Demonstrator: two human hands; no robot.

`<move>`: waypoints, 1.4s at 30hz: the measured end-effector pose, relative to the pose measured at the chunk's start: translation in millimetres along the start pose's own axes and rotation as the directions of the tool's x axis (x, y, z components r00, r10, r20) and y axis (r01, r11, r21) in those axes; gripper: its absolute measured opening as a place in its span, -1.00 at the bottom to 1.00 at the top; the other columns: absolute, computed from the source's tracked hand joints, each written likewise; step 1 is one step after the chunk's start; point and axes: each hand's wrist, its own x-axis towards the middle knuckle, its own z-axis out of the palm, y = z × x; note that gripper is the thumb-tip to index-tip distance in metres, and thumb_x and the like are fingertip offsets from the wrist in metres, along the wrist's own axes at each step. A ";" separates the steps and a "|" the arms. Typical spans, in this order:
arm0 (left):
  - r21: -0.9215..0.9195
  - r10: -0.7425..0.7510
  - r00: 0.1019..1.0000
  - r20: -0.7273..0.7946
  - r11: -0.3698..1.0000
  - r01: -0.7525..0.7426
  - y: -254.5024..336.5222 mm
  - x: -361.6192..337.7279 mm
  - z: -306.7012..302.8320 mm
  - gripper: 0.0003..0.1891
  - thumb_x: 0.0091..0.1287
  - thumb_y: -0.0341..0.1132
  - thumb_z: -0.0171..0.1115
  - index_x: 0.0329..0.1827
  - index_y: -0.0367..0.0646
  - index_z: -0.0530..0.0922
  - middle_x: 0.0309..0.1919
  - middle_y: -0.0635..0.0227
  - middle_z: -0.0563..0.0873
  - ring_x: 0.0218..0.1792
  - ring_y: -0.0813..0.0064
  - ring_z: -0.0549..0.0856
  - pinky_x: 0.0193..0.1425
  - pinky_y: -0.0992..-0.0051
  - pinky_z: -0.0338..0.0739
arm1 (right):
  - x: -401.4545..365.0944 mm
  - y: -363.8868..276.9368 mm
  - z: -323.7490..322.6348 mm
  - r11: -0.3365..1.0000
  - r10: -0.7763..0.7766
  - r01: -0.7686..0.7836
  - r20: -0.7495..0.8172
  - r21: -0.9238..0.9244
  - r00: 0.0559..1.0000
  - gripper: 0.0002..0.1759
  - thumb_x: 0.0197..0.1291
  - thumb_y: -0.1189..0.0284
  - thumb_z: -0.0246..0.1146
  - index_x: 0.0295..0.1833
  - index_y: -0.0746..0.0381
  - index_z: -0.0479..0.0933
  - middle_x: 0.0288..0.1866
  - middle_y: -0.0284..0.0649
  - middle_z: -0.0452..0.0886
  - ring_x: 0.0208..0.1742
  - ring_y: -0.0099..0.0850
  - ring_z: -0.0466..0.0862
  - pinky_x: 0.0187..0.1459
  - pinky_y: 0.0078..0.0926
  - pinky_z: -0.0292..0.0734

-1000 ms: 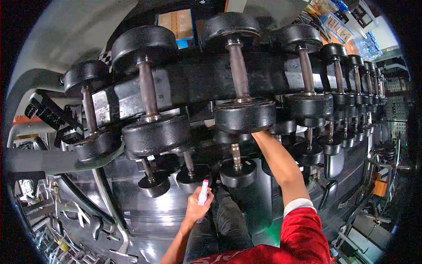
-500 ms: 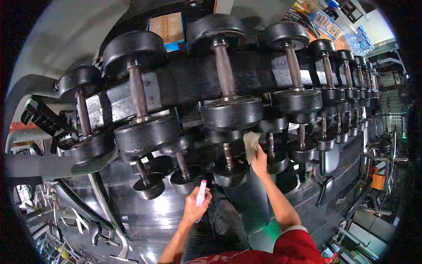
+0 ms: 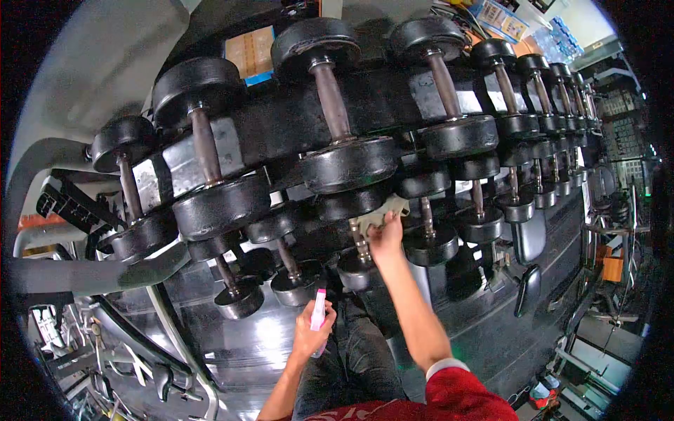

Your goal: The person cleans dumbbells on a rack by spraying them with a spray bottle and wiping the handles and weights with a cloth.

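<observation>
My left hand [image 3: 312, 328] is wrapped round a white and pink spray bottle [image 3: 319, 313], in front of the lower row of dumbbells. My right hand [image 3: 386, 235] holds a beige cloth [image 3: 383, 214] at the lower row. The cloth lies beside the handle of a lower dumbbell [image 3: 360, 242], just below the upper row; part of it is hidden behind my fingers. Above stands a large black dumbbell [image 3: 349, 165] with a grey metal handle.
Several dumbbells line the upper rack [image 3: 270, 126] from left to right. A cardboard box [image 3: 250, 55] lies behind it. Bottled water [image 3: 558, 41] stands at the upper right. Benches and machine frames [image 3: 168, 330] are at the lower left.
My right hand has moved left and slightly up with the cloth, towards the handle of the lower dumbbell. My left hand still holds the bottle. The view has shifted slightly.
</observation>
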 end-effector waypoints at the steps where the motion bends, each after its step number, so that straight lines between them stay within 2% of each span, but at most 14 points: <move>1: -0.013 0.021 1.000 -0.004 1.000 -0.021 -0.5 -0.9 -0.7 -0.82 0.20 -0.41 0.27 -0.17 -0.18 0.52 -0.56 0.42 0.61 -0.64 0.67 0.57 -0.55 0.57 0.47 | -32.5 11.6 12.9 0.988 -0.136 0.136 0.004 -0.078 0.991 -0.74 0.38 0.37 -0.01 0.14 0.08 0.35 -0.20 -0.47 0.41 -0.27 -0.56 0.41 -0.29 -0.54 0.35; 3: -0.033 -0.014 1.000 -0.025 0.999 0.013 -2.4 0.0 -1.1 -0.82 0.20 -0.41 0.27 -0.17 -0.19 0.52 -0.56 0.41 0.61 -0.64 0.66 0.57 -0.55 0.57 0.46 | -62.2 47.1 11.5 0.881 -0.304 0.349 0.183 -0.320 0.935 -0.52 0.40 0.40 -0.01 0.40 0.15 0.16 -0.08 -0.40 0.41 -0.25 -0.61 0.37 -0.27 -0.59 0.36; 5: -0.058 -0.039 0.998 -0.045 0.998 0.037 -4.6 2.1 -0.3 -0.83 0.20 -0.41 0.27 -0.17 -0.20 0.52 -0.56 0.41 0.61 -0.64 0.66 0.57 -0.55 0.58 0.46 | -62.1 77.1 -10.6 0.798 -0.203 0.290 0.218 -0.529 0.955 -0.52 0.39 0.38 0.05 0.37 0.24 0.20 -0.05 -0.36 0.47 -0.16 -0.60 0.42 -0.17 -0.62 0.41; 7: -0.132 -0.045 0.995 -0.089 0.991 0.033 -6.8 2.3 -3.1 -0.84 0.21 -0.42 0.26 -0.19 -0.22 0.51 -0.56 0.42 0.61 -0.63 0.66 0.57 -0.56 0.58 0.46 | -47.2 110.0 -32.1 0.875 -0.018 0.200 0.383 -0.441 0.924 -0.54 0.38 0.38 0.06 0.34 0.22 0.25 -0.06 -0.36 0.50 -0.11 -0.56 0.49 -0.14 -0.54 0.47; 9: -0.099 -0.031 0.994 -0.107 0.995 0.020 -0.7 0.4 -6.9 -0.84 0.22 -0.43 0.26 -0.18 -0.22 0.51 -0.54 0.43 0.61 -0.63 0.66 0.57 -0.56 0.58 0.46 | -48.3 118.9 -26.8 0.947 0.295 -0.229 0.328 -0.223 0.898 -0.65 0.37 0.41 0.06 0.23 0.22 0.35 -0.12 -0.33 0.56 -0.18 -0.51 0.56 -0.19 -0.49 0.52; 13: -0.089 -0.010 0.994 -0.108 0.996 0.001 11.3 -2.4 -16.3 -0.84 0.22 -0.43 0.26 -0.17 -0.22 0.50 -0.50 0.41 0.61 -0.63 0.66 0.56 -0.56 0.59 0.46 | -2.0 116.2 -29.2 0.862 0.467 -0.500 0.259 0.079 0.846 -0.74 0.41 0.33 -0.09 0.03 0.20 0.42 -0.07 -0.27 0.56 -0.01 -0.30 0.56 0.05 -0.26 0.50; 18: -0.025 -0.009 0.994 -0.112 1.000 0.006 8.9 -7.2 -21.1 -0.84 0.22 -0.43 0.26 -0.17 -0.20 0.50 -0.48 0.40 0.61 -0.63 0.67 0.56 -0.55 0.59 0.47 | 26.7 110.6 4.8 0.860 0.511 -0.506 -0.115 0.066 0.852 -0.82 0.32 0.29 -0.03 -0.18 0.07 0.46 -0.17 -0.34 0.56 -0.14 -0.39 0.53 -0.15 -0.43 0.44; 21: -0.028 -0.005 0.993 -0.118 1.000 0.002 1.0 -7.3 -22.5 -0.84 0.22 -0.42 0.26 -0.17 -0.19 0.50 -0.48 0.40 0.62 -0.64 0.67 0.55 -0.54 0.59 0.47 | 12.3 96.5 11.8 0.855 0.517 -0.514 -0.146 0.065 0.843 -0.82 0.30 0.28 -0.01 -0.16 0.10 0.45 -0.18 -0.31 0.55 -0.11 -0.39 0.51 -0.15 -0.42 0.43; 23: -0.076 0.039 0.995 -0.096 0.996 -0.047 -16.1 -4.6 -22.2 -0.83 0.21 -0.41 0.27 -0.18 -0.18 0.50 -0.48 0.39 0.62 -0.63 0.67 0.56 -0.54 0.58 0.47 | 22.9 82.9 -16.2 0.826 0.537 -0.545 0.095 0.145 0.838 -0.78 0.32 0.32 -0.04 -0.09 0.17 0.45 -0.14 -0.25 0.54 -0.07 -0.35 0.51 -0.03 -0.37 0.47; 25: -0.086 -0.003 0.997 -0.078 0.996 -0.004 -6.5 -4.1 -20.9 -0.83 0.21 -0.41 0.28 -0.18 -0.18 0.50 -0.48 0.39 0.62 -0.63 0.67 0.57 -0.54 0.58 0.47 | 21.5 58.6 -51.2 0.935 0.314 -0.193 0.445 -0.297 0.839 -0.75 0.36 0.36 -0.10 -0.06 0.13 0.49 -0.11 -0.26 0.58 -0.11 -0.43 0.58 -0.19 -0.50 0.59; 27: -0.096 -0.050 0.997 -0.057 0.994 0.045 -0.6 -2.5 -19.9 -0.82 0.20 -0.41 0.28 -0.18 -0.19 0.50 -0.48 0.40 0.62 -0.62 0.67 0.57 -0.54 0.59 0.47 | -18.0 9.9 -35.1 0.900 0.401 -0.436 0.342 0.028 0.850 -0.73 0.36 0.37 -0.08 0.03 0.20 0.46 -0.02 -0.22 0.58 0.00 -0.38 0.58 -0.07 -0.46 0.59; 30: -0.160 -0.033 0.999 -0.035 0.987 0.027 2.7 2.8 -17.4 -0.83 0.20 -0.42 0.28 -0.18 -0.19 0.50 -0.47 0.41 0.63 -0.61 0.67 0.58 -0.54 0.59 0.47 | -49.7 -35.8 -31.7 0.964 0.239 -0.257 0.201 0.070 0.950 -0.62 0.37 0.30 -0.07 0.17 0.28 0.37 0.12 -0.19 0.53 0.14 -0.30 0.53 0.06 -0.40 0.54; 39: -0.105 0.022 1.000 -0.014 0.994 -0.024 7.8 10.8 -11.5 -0.83 0.19 -0.45 0.28 -0.20 -0.20 0.49 -0.49 0.43 0.63 -0.61 0.68 0.57 -0.54 0.60 0.47 | 12.2 -3.2 -31.2 0.980 -0.141 0.137 -0.020 -0.142 0.990 -0.64 0.33 0.41 -0.02 0.23 0.08 0.32 -0.16 -0.35 0.51 -0.27 -0.48 0.51 -0.47 -0.57 0.32; 42: -0.061 0.059 0.998 -0.008 0.996 -0.059 6.8 13.3 -13.0 -0.84 0.19 -0.45 0.27 -0.21 -0.21 0.49 -0.51 0.44 0.63 -0.62 0.69 0.57 -0.55 0.60 0.46 | 21.3 49.9 -13.8 0.648 -0.590 0.520 0.064 -0.557 0.805 -0.69 0.30 0.53 -0.02 0.14 0.22 0.40 -0.37 -0.29 0.46 -0.33 -0.53 0.43 -0.36 -0.56 0.34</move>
